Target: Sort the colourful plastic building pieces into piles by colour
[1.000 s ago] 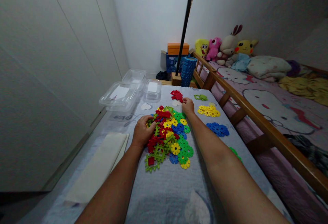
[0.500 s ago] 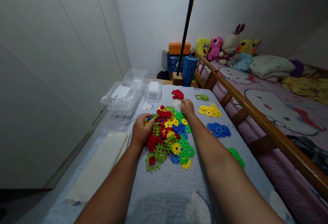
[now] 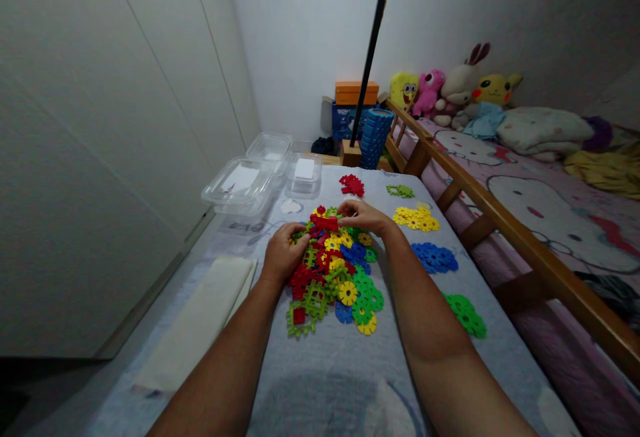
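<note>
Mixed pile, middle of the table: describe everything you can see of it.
The mixed pile is a loose, overlapping heap of thin, plastic-looking pieces in red, yellow, blue, green and lime: notched flower-like discs and toothed, square-looking frames. Red and lime dominate its left side, green discs its near right. It lies on the grey-blue cloth, most pieces fairly flat. The left hand touches its far-left edge; the right hand is at a red piece on top, grip unclear. Lower layers are hidden.

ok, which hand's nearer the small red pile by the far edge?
Right. The right hand is just short of the small red pile, at the mixed pile's far end; the left hand is farther off, at the mixed pile's left side.
</note>
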Motion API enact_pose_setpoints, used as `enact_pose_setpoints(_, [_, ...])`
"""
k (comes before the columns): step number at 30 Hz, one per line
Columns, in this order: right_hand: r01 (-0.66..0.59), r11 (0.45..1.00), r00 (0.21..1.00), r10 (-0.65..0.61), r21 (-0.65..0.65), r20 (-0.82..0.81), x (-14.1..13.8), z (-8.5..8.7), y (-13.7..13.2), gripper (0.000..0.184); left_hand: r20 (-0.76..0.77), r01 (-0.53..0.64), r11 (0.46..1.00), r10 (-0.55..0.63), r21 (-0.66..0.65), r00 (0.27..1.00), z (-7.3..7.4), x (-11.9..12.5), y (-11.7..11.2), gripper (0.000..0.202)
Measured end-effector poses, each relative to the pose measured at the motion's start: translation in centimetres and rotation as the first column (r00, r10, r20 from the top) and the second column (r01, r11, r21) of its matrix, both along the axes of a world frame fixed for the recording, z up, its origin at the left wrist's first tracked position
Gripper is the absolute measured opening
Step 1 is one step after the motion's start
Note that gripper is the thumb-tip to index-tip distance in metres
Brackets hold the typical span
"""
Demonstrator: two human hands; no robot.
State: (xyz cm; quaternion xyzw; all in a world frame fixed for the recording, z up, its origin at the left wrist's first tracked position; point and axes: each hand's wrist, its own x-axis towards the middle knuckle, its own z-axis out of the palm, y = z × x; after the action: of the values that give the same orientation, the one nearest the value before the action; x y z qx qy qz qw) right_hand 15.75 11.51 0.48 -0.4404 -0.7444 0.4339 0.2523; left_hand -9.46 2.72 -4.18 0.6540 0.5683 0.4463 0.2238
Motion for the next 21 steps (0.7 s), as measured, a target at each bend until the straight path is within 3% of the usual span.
enact_pose_setpoints(6, [-0.03,0.999,0.986,0.025,0.03,0.162,-1.5,1.0,-0.8,0.034,0.001,0.011,1.0,-0.011,-0.005,1.0,0.1,-0.1,0.0,0.027])
enact_pose_setpoints(12, [-0.027,0.999,0.999,0.026,0.019,0.039,-1.2,1.7,-1.4,0.034,-0.007,0.006,1.0,-0.006,-0.01,1.0,0.0,-0.1,-0.1,0.027])
enact_pose_setpoints(16, [0.152,0.985,0.986,-0.145,0.08,-0.088,-0.1,1.3,-0.9,0.035,-0.011,-0.002,1.0,0.002,-0.016,1.0,0.0,-0.1,-0.1,0.026])
enact_pose_setpoints(21, [0.478,0.858,0.878,-0.462,0.188,-0.123,1.1,-1.5,1.0,0.034,-0.019,-0.001,1.0,0.001,-0.013,1.0,0.1,-0.1,-0.1,0.024])
